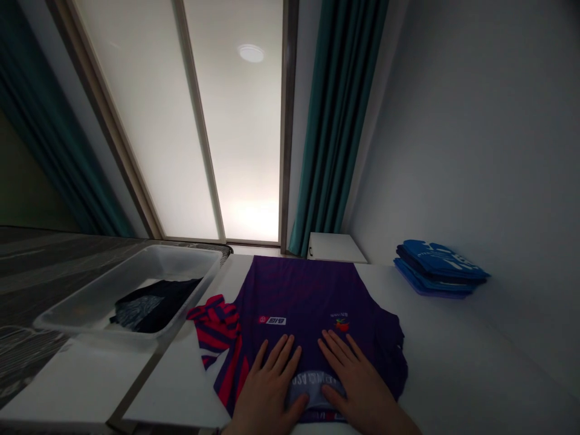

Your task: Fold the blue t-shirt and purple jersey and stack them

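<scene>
Well, left hand (267,386) and right hand (357,380) both spread flat, fingers apart, palms pressing purple jersey (299,296) either side of its pale neck band (312,389). Jersey lies on white table (475,374). Red-striped sleeve (215,323) juts from jersey's left side. Clear plastic tub (136,269) holding dark garment (156,305) sits left of jersey. Stack of folded blue shirts (435,269) well right of jersey, against white wall (475,151).

Bare left hand (267,389) and bare right hand (356,380), long-fingered, beside a bare right forearm (394,420)
</scene>
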`<state>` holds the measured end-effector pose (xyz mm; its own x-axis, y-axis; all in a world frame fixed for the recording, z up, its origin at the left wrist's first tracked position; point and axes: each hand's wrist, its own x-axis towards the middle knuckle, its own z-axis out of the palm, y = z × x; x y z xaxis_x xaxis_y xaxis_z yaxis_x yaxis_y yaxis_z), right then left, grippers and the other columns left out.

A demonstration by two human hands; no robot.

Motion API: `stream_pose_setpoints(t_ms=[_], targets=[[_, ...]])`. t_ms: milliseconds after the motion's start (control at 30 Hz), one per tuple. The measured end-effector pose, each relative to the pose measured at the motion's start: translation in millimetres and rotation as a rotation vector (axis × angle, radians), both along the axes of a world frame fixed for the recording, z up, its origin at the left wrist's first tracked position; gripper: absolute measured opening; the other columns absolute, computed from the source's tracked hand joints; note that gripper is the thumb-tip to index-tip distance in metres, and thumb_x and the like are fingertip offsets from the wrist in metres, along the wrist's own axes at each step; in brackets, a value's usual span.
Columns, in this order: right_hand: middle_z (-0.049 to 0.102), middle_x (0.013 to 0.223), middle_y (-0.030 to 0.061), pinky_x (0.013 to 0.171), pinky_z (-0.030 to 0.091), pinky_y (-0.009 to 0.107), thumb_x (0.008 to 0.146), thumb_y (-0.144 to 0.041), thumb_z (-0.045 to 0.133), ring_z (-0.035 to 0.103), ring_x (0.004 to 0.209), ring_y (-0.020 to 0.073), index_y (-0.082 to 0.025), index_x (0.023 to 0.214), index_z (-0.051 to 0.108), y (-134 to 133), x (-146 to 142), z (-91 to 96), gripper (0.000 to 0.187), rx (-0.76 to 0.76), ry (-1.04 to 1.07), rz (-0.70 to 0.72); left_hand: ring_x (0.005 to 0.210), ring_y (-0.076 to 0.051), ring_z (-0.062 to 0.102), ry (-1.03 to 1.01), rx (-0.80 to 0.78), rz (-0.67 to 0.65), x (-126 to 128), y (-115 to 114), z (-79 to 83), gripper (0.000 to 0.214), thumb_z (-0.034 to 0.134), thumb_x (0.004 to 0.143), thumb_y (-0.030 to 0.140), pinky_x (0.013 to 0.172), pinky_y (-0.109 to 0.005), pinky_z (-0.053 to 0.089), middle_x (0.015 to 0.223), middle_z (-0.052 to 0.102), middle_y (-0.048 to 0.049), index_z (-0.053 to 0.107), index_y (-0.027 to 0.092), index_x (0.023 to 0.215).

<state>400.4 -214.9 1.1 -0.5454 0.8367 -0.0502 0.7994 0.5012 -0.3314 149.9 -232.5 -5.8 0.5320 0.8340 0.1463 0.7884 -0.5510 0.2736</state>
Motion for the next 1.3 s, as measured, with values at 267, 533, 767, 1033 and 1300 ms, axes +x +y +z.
stream_pose_setpoints(t_ms=[267, 533, 767, 1033, 1300], targets=[[0.036, 0.154, 0.0028, 0.119, 0.02, 0.048, 0.099, -0.05, 0.032, 0.028, 0.144, 0.0231, -0.028, 0.147, 0.04, 11.3, -5.3, 4.1, 0.053, 0.022, 0.038, -0.089, 0.144, -0.031, 0.028, -0.041, -0.038, 0.002, 3.8, 1.9, 4.7, 0.075, 0.061, 0.087, 0.046, 0.116, -0.058, 0.023, 0.158, 0.024, -0.0049, 0.027, 0.031, 0.152], [0.027, 0.158, -0.0003, 0.119, 0.02, 0.05, 0.099, -0.05, 0.034, 0.023, 0.145, 0.0246, -0.03, 0.149, 0.034, 21.3, -15.9, -18.6, 0.054, 0.161, 0.0, -0.097, 0.142, -0.027, 0.033, -0.115, -0.019, 0.016, -5.9, 3.7, 5.6, 0.069, 0.056, 0.092, 0.041, 0.117, -0.054, 0.026, 0.156, 0.033, -0.0034, 0.025, 0.031, 0.152], [0.035, 0.155, 0.0016, 0.117, 0.026, 0.05, 0.096, -0.051, 0.039, 0.03, 0.143, 0.026, -0.03, 0.147, 0.04, 25.7, -10.9, -24.6, 0.055, 0.162, 0.006, -0.113, 0.13, -0.027, 0.049, -0.167, 0.151, 0.109, -74.8, 28.8, 21.2, 0.048, 0.053, 0.091, 0.025, 0.108, -0.047, 0.041, 0.14, 0.055, -0.0062, 0.049, 0.028, 0.139], [0.066, 0.121, 0.0084, 0.106, 0.039, 0.045, 0.095, -0.032, 0.044, 0.057, 0.116, 0.0241, -0.023, 0.121, 0.064, 45.4, -57.1, 24.0, 0.033, 0.101, 0.269, 0.045, 0.094, -0.027, 0.061, -0.374, 0.207, 0.409, -124.2, 23.7, 19.0, 0.018, 0.046, 0.091, 0.026, 0.084, -0.043, 0.051, 0.099, 0.065, -0.0094, 0.062, 0.021, 0.099], [0.071, 0.106, 0.0036, 0.093, 0.043, 0.033, 0.093, -0.019, 0.043, 0.062, 0.102, 0.0189, -0.023, 0.104, 0.069, 94.9, -179.5, 51.8, 0.029, -0.031, 0.486, 0.303, 0.071, -0.022, 0.059, -0.783, 0.09, 0.709, -133.4, 22.3, 10.1, 0.013, 0.043, 0.086, 0.031, 0.067, -0.034, 0.047, 0.075, 0.06, -0.0011, 0.051, 0.022, 0.083]])
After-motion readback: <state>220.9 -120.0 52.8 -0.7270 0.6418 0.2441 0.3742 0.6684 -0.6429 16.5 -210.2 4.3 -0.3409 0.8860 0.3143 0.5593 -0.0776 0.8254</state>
